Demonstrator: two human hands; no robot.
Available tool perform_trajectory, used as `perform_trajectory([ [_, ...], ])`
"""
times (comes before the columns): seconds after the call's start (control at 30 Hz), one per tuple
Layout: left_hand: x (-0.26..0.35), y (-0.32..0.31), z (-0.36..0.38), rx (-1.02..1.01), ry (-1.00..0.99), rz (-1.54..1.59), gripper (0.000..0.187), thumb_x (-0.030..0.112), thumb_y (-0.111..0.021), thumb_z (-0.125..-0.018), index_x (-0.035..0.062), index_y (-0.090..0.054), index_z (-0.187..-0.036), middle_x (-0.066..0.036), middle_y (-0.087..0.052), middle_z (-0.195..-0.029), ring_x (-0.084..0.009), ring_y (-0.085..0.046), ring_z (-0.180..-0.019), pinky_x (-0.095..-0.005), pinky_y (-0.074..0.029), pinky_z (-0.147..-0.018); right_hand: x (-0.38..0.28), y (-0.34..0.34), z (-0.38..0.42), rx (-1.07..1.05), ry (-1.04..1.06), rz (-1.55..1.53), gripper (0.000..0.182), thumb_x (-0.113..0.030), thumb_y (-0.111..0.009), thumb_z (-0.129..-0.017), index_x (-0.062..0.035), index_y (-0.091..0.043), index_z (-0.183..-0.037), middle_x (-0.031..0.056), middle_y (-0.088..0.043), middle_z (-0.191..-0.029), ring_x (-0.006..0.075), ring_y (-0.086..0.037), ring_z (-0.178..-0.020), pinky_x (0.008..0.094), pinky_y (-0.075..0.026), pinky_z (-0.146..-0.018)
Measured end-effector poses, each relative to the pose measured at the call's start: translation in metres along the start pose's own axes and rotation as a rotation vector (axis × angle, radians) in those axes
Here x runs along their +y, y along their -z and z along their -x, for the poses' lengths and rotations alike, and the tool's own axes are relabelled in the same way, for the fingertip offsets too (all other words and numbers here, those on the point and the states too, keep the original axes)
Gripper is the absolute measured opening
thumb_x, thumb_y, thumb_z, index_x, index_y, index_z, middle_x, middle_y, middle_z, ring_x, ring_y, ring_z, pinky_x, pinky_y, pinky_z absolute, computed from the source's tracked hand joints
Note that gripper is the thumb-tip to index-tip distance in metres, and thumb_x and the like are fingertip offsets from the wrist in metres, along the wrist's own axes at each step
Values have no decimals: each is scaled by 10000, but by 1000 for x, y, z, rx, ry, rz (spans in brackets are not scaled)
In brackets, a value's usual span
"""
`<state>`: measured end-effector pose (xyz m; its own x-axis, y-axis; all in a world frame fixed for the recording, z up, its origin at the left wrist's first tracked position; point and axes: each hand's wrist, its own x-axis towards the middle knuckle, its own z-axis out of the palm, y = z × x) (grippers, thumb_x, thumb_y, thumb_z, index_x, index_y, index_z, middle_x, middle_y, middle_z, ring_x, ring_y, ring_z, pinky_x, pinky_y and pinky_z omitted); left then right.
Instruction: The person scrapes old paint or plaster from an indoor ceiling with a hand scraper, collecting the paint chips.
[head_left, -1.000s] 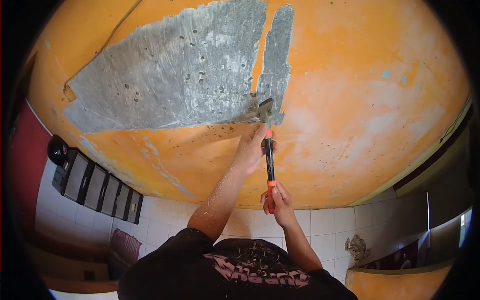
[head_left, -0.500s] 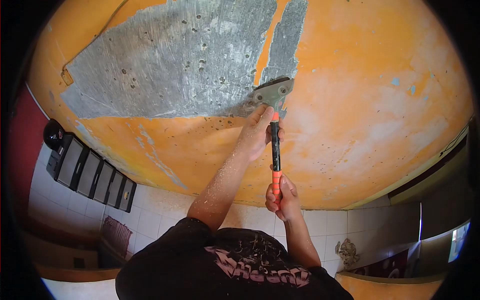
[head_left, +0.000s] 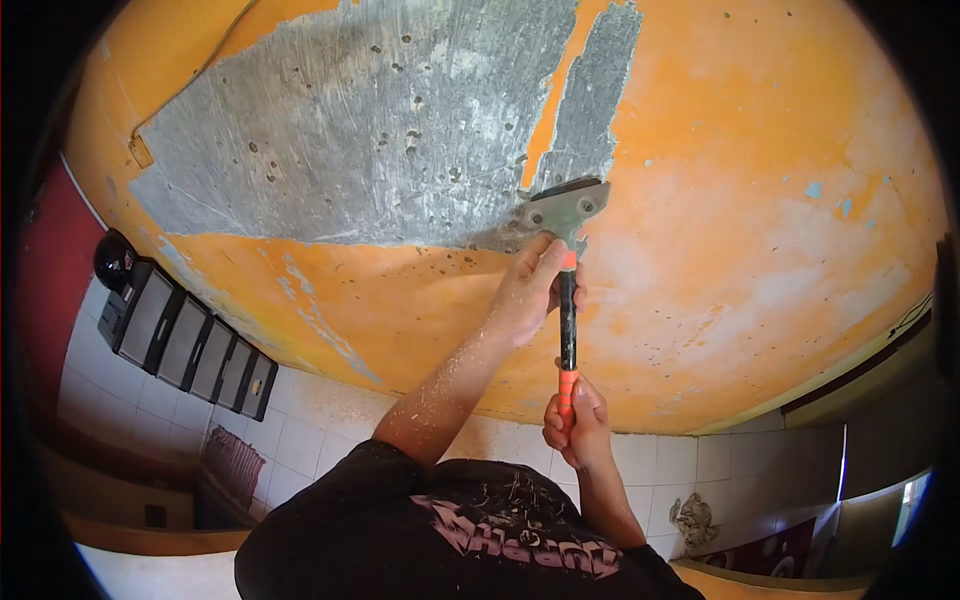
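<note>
A long-handled scraper (head_left: pixel 568 335) with a wide metal head and an orange-and-black handle lies against the orange painted wall (head_left: pixel 760 290). My left hand (head_left: pixel 527 295) is wrapped around the upper handle, its thumb just under the head. Lower down, my right hand (head_left: pixel 581 425) grips the orange end of the handle. The scraper's blade edge meets the lower end of a bare grey strip (head_left: pixel 585 95). Left of that strip runs a narrow band of orange paint (head_left: pixel 552 105), bordering a large bare grey patch (head_left: pixel 320 150) with dark pits. Pale flakes speckle my left forearm.
Stacked dark-framed drawers (head_left: pixel 180 340) stand at the left with a black helmet (head_left: pixel 114 260) on top. White tiles (head_left: pixel 630 458) cover the floor, where a crumpled cloth (head_left: pixel 694 522) lies at right. A thin cable (head_left: pixel 205 68) runs along the wall at upper left.
The whole view has shifted a little, so the wall appears lower and further right. Scraper and both hands have moved slightly down and right in the picture; both grips are unchanged.
</note>
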<state>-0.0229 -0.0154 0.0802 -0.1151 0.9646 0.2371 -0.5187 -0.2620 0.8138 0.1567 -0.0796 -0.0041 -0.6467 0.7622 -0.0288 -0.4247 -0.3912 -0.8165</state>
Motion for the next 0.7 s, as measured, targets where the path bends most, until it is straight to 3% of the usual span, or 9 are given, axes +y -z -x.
perform_trajectory([
  [0.07,5,0,0,5,-38,37,267,345,-455,-1057,84,-500,-1026,-65,-595,-807,-163,-609,-644,-334,-532,-602,-5,-10,1,21,9,74,421,-372,-357,-1081,-81,-478,-1360,41,-461,-613,83,-356,-388,231,-299,-357],
  [0.1,9,0,2,7,-12,-1,432,417,-464,-1045,109,-481,-1346,-61,-578,-854,-185,-580,-687,-350,-492,-640,-5,-11,2,42,14,81,427,-373,-360,-1080,-81,-480,-1366,41,-463,-613,83,-357,-388,230,-296,-356],
  [0.47,20,5,-1,-13,-117,9,451,414,-442,-1051,87,-457,-1361,-69,-578,-842,-193,-584,-655,-348,-504,-620,-8,-18,-6,30,29,119,432,-356,-362,-1082,-58,-496,-1364,29,-446,-591,77,-357,-393,222,-287,-357],
  [0.53,12,7,-3,2,-56,-25,437,388,-442,-1054,87,-453,-1371,-73,-584,-841,-194,-599,-668,-351,-513,-626,-13,-15,0,52,6,89,422,-351,-358,-1083,-49,-504,-1339,29,-441,-590,78,-361,-397,220,-293,-363],
  [0.63,-4,1,-1,-21,-11,-12,432,377,-432,-1059,79,-455,-1372,-78,-589,-842,-199,-608,-673,-346,-526,-629,-13,1,8,36,2,99,474,-385,-368,-1076,-97,-412,-1451,35,-436,-612,84,-332,-387,228,-292,-362],
  [0.7,7,0,1,33,-73,-4,329,365,-440,-1058,73,-484,-1202,-78,-599,-810,-186,-620,-654,-332,-533,-615,-14,-9,0,29,8,140,423,-367,-368,-1077,-66,-470,-1357,32,-436,-594,82,-350,-390,226,-291,-360],
])
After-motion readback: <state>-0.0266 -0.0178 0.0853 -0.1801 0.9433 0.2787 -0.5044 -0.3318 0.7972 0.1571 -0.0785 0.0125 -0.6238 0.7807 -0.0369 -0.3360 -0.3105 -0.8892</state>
